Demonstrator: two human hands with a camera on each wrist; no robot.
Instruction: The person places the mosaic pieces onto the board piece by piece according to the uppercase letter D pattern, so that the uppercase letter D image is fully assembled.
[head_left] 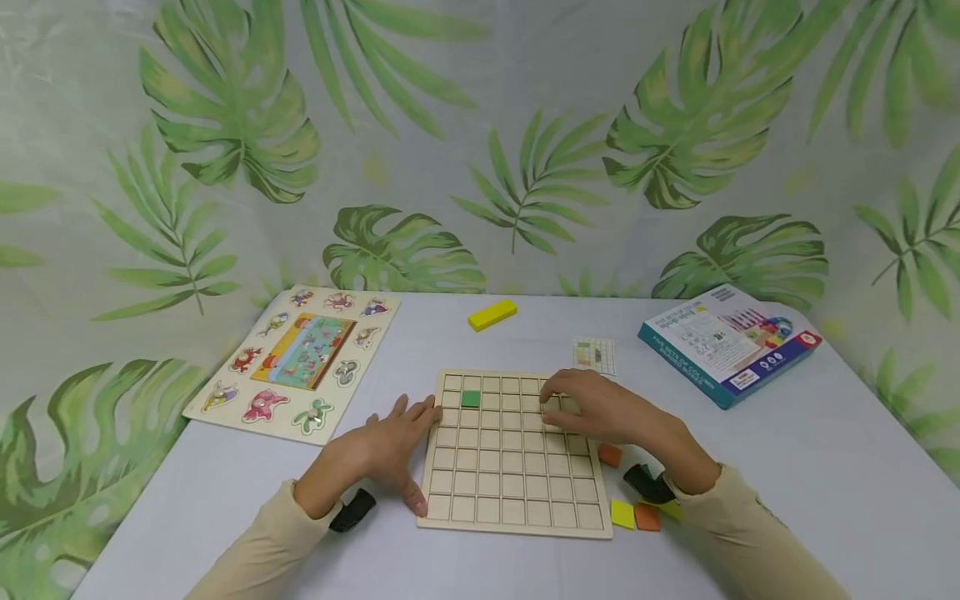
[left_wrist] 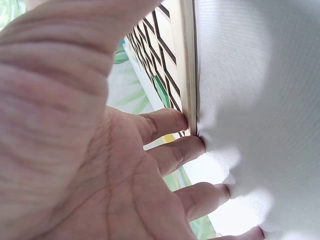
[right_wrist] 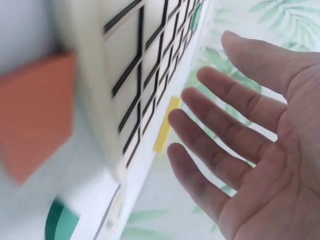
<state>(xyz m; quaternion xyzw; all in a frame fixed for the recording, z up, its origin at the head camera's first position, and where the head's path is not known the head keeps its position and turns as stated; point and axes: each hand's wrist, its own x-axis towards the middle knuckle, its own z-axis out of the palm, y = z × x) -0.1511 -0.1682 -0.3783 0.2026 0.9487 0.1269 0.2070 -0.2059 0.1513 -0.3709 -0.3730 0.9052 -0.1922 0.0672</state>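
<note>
Head view: a pale wooden board (head_left: 512, 461), nearly square and divided into square cells, lies on the white table (head_left: 510, 573), a green square tile (head_left: 471, 399) in one upper-left cell. The left hand (head_left: 392, 446), grip spread without clasping, touches the board's left edge; the right hand (head_left: 600, 404) is over its right side. Left wrist: fingertips (left_wrist: 196, 143) meet the edge; grid lines look dark. Right wrist: grip relaxed, fingers parted, holding nothing.

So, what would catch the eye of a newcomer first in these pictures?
Probably the wooden board, low in the head view's middle, with one green square near its far left corner. The left hand touches its left edge; the right hand is above its right side. A yellow block lies beyond it.
</note>
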